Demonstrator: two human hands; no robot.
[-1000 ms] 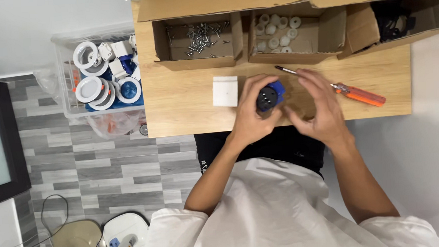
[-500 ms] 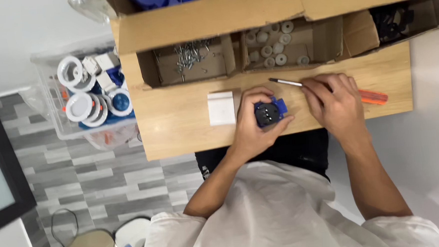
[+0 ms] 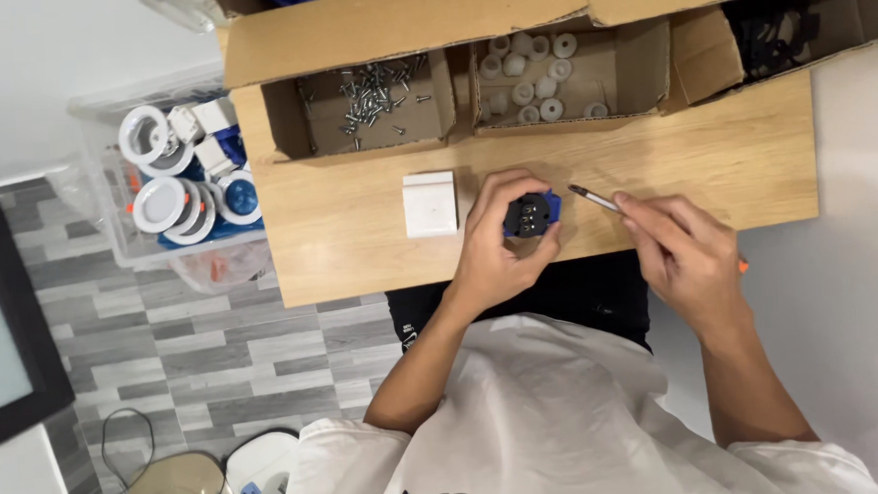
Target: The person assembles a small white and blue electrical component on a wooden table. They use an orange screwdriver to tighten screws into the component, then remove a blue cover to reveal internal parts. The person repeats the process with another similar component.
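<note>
My left hand (image 3: 494, 244) grips a small blue and black socket module (image 3: 530, 214), pressing it on the wooden table (image 3: 338, 232). My right hand (image 3: 685, 254) holds an orange-handled screwdriver (image 3: 597, 201); its metal tip points left, a short way from the module. A white square cover plate (image 3: 430, 203) lies flat just left of my left hand.
Open cardboard boxes line the table's far edge: one with loose screws (image 3: 371, 95), one with white round caps (image 3: 530, 72), one with black parts (image 3: 768, 34). A clear plastic bin (image 3: 175, 181) of white and blue round fittings stands left of the table. A dark screen (image 3: 3, 330) sits far left.
My right hand let go of the module, picked the screwdriver off the table and drew it toward me. My left hand kept holding the module.
</note>
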